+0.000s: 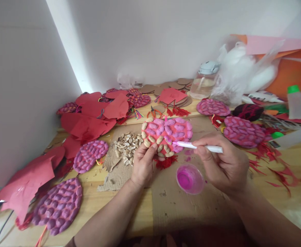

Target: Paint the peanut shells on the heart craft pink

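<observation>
Peanut-studded red piece (175, 135) sits mid-desk, above a sheet of cardboard (168, 209); can't tell if it's resting there or held up a bit. Left hand (143, 164) has its lower-left edge pinched, thumb on top. Right hand (225, 163) has a pen-like grip on a white brush (209, 148), with the pink tip at the nuts on the lower right.

Looks like the coloring step to me, maybe over half done: the top and right nuts are pink-purple, while the left edge and bottom ones are plain tan. I'd say the next stroke calls for a steady left pinch and a light tip, reloaded if it's running dry. The clear cup (198, 187) of magenta liquid is handy, just below the piece. Peanut shells (128, 147) are heaped left of it, and fully purple pieces (91, 156) lie around the desk (140, 221).
</observation>
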{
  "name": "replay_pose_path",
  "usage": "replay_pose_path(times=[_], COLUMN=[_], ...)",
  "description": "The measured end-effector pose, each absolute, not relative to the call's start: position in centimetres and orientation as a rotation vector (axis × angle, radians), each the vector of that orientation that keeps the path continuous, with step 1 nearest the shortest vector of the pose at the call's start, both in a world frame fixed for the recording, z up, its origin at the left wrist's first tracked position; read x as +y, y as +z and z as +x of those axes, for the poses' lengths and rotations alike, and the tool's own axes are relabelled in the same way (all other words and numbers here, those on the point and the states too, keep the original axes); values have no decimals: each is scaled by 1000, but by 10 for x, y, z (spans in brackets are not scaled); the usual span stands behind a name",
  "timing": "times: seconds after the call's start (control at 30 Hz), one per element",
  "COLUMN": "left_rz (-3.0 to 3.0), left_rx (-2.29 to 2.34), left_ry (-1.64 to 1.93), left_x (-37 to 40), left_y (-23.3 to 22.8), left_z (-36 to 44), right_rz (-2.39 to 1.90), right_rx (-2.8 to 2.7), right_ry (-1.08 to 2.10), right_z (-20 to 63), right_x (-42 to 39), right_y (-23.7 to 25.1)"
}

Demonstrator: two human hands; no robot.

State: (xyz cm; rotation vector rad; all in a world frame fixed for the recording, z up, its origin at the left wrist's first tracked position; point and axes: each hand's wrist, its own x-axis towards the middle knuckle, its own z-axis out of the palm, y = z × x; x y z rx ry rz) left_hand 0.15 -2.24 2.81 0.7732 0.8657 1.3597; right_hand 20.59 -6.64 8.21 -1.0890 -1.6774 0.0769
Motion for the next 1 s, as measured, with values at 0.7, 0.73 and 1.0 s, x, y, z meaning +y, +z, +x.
replay_pose_path(times=[0.7,0.73,1.0], left_rz=[716,712,717], left_rx=[855,856,856], left_ry=[1370,1368,1367], left_x=[-23,-23,-23], left_y=[31,32,30], left_z=[4,4,3], right_rz=[-1131,-1146,-1134], right_rx=[-1650,-1641,-1631], right_ry=[110,98,162], right_z=[207,207,208], right_x=[-65,-65,-64], right_y=[82,81,79])
